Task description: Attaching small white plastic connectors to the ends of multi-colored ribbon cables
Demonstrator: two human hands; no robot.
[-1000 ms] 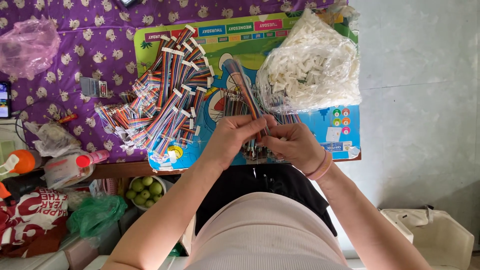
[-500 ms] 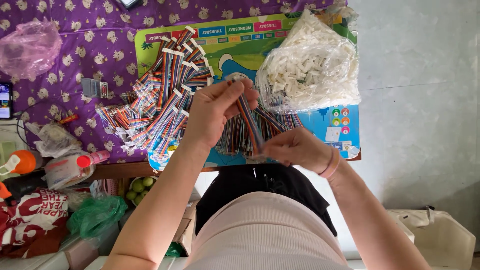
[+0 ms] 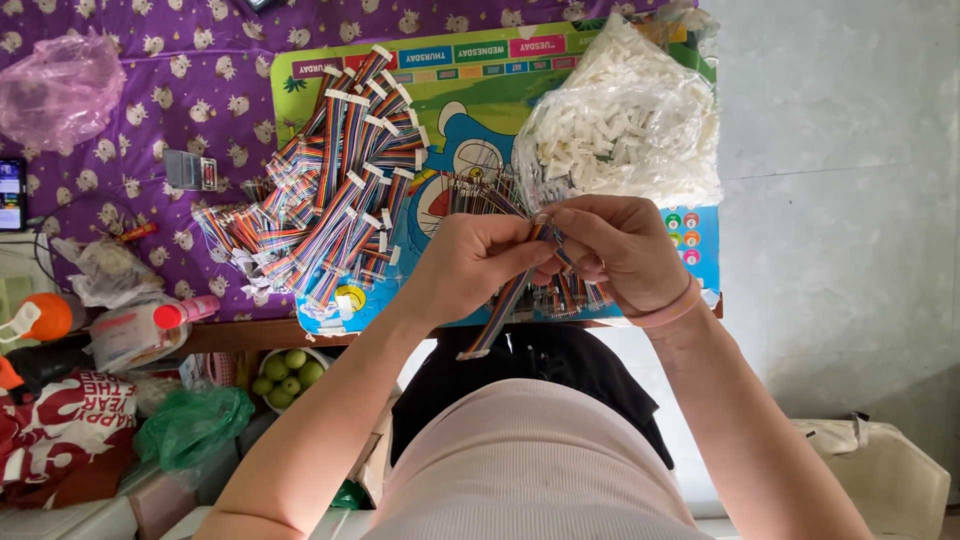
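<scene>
Both hands meet above the near edge of the bench (image 3: 230, 335). The left hand (image 3: 470, 262) and right hand (image 3: 625, 250) share one rainbow ribbon cable (image 3: 500, 305): each grip is pinched together on its upper end, and the strip hangs down toward the person, ending in one white connector (image 3: 472, 353).

Beneath the hands lies one colourful cartoon mat (image 3: 470, 90) over a purple patterned cloth (image 3: 180, 90). On the mat, to the left of the hands, one fanned heap of finished ribbon cables (image 3: 320, 205) spreads out, too many to count. One clear bag of white connector housings (image 3: 625, 130) sits just beyond the right hand. A loose bunch of unfinished cables (image 3: 575, 295) lies under the hands.

Further left are one pink plastic bag (image 3: 60, 90) and one phone (image 3: 10, 195). One bowl of green fruits (image 3: 290, 372) stands below the bench edge; about seven show.
</scene>
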